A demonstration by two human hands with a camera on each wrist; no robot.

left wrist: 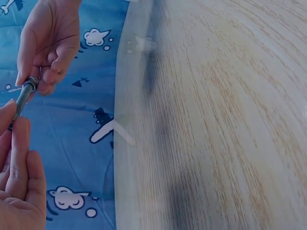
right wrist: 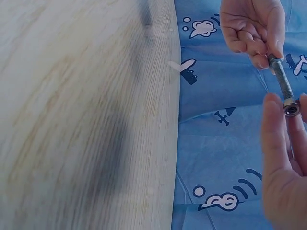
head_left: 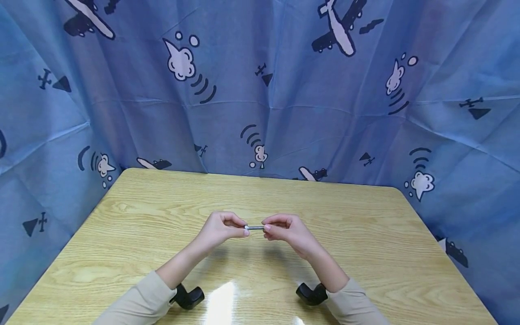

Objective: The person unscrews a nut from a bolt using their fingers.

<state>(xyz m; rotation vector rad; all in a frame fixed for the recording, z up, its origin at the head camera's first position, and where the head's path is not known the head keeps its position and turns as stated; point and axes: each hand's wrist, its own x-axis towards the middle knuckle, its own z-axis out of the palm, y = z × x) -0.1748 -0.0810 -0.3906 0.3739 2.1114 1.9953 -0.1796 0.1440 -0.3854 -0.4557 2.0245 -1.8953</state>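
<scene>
Above the middle of the table, a grey metal bolt (head_left: 256, 228) is held level between both hands. My left hand (head_left: 221, 228) pinches its head end between thumb and fingers. At the other end, my right hand (head_left: 290, 232) pinches a nut (right wrist: 291, 109) that sits on the bolt's end. Bare thread shows between the hands in the right wrist view, and the nut's open face is visible there. In the left wrist view, the left fingertips mostly hide the bolt's head, while the nut (left wrist: 31, 81) shows at the right fingertips.
Beneath the hands lies a light wood-grain table (head_left: 162, 203), with shadows and a bright reflection on its surface. A blue curtain (head_left: 227, 90) printed with planes and clouds hangs behind and along the sides. Black wrist-worn devices (head_left: 188, 298) stick out near both sleeves.
</scene>
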